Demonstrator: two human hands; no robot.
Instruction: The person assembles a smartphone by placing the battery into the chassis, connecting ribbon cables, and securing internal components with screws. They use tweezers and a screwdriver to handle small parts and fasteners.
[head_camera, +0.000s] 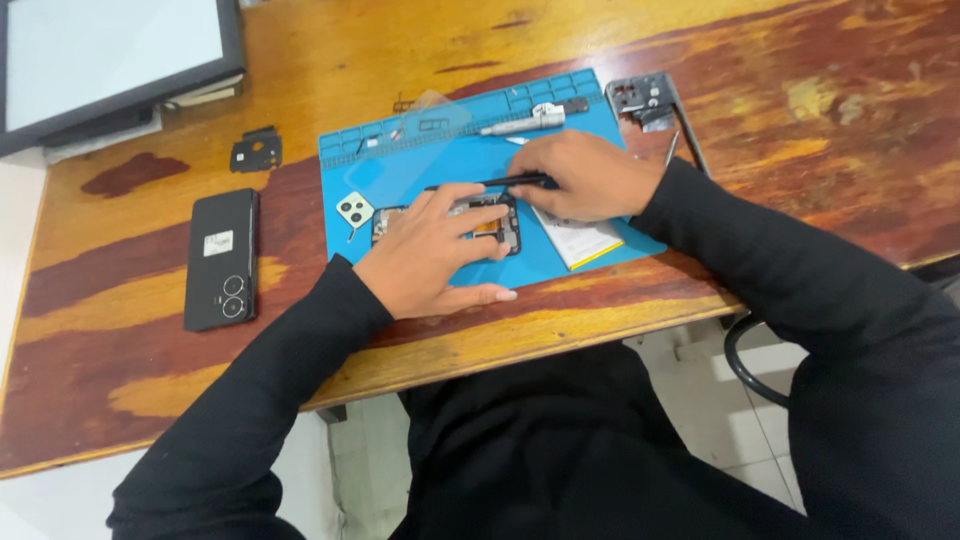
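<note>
- An opened phone (487, 222) lies on a blue work mat (400, 170) in the middle of a worn wooden desk (820, 110), seen from above.
- The left hand (432, 250) rests flat over the left part of the opened phone, fingers spread and pressing down, not curled around anything.
- The right hand (585, 175) is closed on a thin black tool (505, 182), whose tip points left over the phone's far edge.
- The opened phone looks light, stiff and fragile, with bare parts exposed; it is best held by its outer edges, judging by the view.
- A flat white battery (580, 243) lies just right of it, partly under the right hand.
- A small camera cover (354, 210) sits on the mat to the left.
- A silver screwdriver (520, 123) lies at the mat's far side.
- A second black phone (221, 258) lies face down on the desk, well left of the mat, with a small black bracket (256, 151) beyond it.
- A monitor (110, 60) stands at the far left corner.
</note>
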